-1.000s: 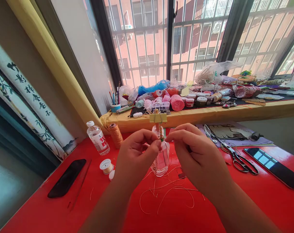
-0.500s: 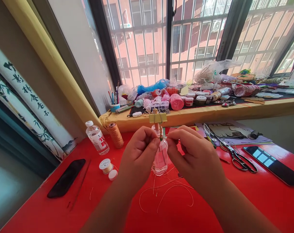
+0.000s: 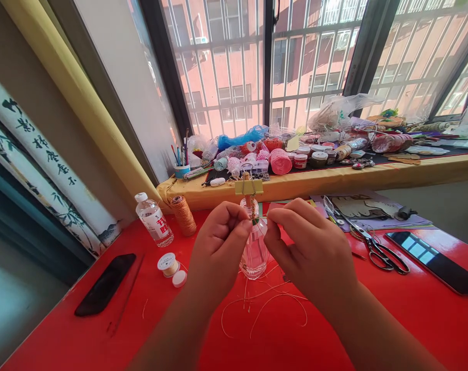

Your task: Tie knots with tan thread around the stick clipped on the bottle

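A tall clear jar (image 3: 253,267) stands upright on the glossy red table (image 3: 234,355), straight ahead of the person, and a round wooden stick (image 3: 248,200) rises at its mouth. A yellow metal binder clip (image 3: 249,187) sits across the stick near the top, probably to pin a narrow, knotted gold-brown cord (image 3: 253,205), which hangs down beside it. Fixed that way, the cord likely stays put, leaving both hands free for the fine work below.

The left hand (image 3: 220,247) has thumb and forefinger pressed together on the cord's green lower end (image 3: 255,222), just in front of the jar's neck, seemingly to steady it; the other fingers curl in. Opposite, the right hand (image 3: 311,245) pinches, as far as I can make out, a fine pale thread (image 3: 263,217) leading to that green end, perhaps to keep it taut sideways. Its remaining fingers are loosely bent. Loose thin strands (image 3: 265,297) trail over the table beneath, giving slack; whether they join the cord I cannot tell.
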